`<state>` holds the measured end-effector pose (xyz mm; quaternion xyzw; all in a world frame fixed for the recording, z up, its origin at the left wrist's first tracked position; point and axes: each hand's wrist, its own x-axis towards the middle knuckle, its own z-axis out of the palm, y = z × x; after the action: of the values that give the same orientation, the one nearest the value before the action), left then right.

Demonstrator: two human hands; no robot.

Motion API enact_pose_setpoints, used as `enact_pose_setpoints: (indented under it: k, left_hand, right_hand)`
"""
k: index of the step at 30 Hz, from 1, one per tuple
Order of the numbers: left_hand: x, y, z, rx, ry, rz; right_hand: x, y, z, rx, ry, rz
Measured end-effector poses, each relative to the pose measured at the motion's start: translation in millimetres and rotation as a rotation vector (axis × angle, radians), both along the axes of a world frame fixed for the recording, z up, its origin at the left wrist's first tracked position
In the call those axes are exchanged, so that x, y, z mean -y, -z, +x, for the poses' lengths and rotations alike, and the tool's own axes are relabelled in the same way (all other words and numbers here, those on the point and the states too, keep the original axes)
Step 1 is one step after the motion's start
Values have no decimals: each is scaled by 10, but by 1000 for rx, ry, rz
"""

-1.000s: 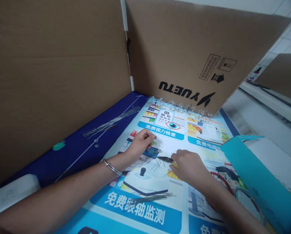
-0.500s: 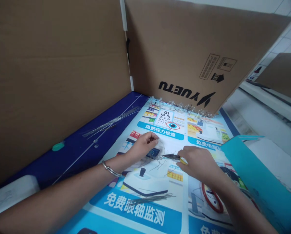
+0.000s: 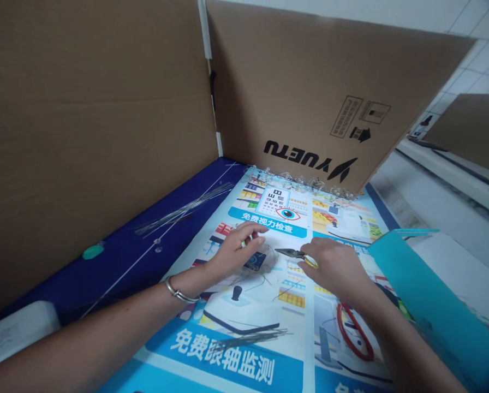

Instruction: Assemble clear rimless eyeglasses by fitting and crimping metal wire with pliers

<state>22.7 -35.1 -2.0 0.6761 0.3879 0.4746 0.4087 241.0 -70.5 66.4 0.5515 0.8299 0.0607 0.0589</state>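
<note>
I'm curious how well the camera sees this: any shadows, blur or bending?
Head view: dim, bluish light, with shadow on the brown cardboard panel with black lettering, near its fold. Head view: the thin grey wires over the white print look soft. Head view: wide-angle distortion probably makes the bare left forearm loom large near the edge.

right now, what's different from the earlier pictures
The right hand, still gripping the pliers, has moved rightward and slightly farther from the person. The left hand has parted its fingers; whether it let go of anything is unclear. The long wire bundle stayed put.
</note>
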Motion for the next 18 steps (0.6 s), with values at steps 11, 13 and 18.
enact_pose_setpoints:
  k: [11,13,18]
  left_hand:
    - [-42,25,8,-38,164,-187]
    - [-57,65,7,-36,156,-222]
    - [-94,154,-18,-32,202,-385]
  right_hand:
    - [33,49,-51,-1,-161,221]
    - [25,82,-62,1,-175,238]
    - [-3,169,-77,-15,-197,262]
